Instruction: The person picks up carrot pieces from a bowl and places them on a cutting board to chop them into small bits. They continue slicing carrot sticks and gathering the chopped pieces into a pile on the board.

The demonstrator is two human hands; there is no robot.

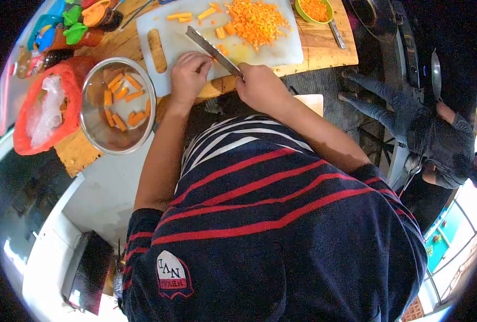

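Observation:
My right hand grips the handle of a kitchen knife, its blade slanting up and left over the white cutting board. My left hand has its fingers curled at the board's near edge, close beside the blade. What they press on is mostly hidden. Just beyond the blade lie short carrot pieces. A heap of diced carrot covers the board's right part, and a few carrot sticks rest near its far edge.
Left of the board stands a steel bowl with carrot sticks inside. Beside it are a red bag and several sauce bottles. A green bowl of diced carrot and a metal-handled utensil sit at right. Another person stands farther right.

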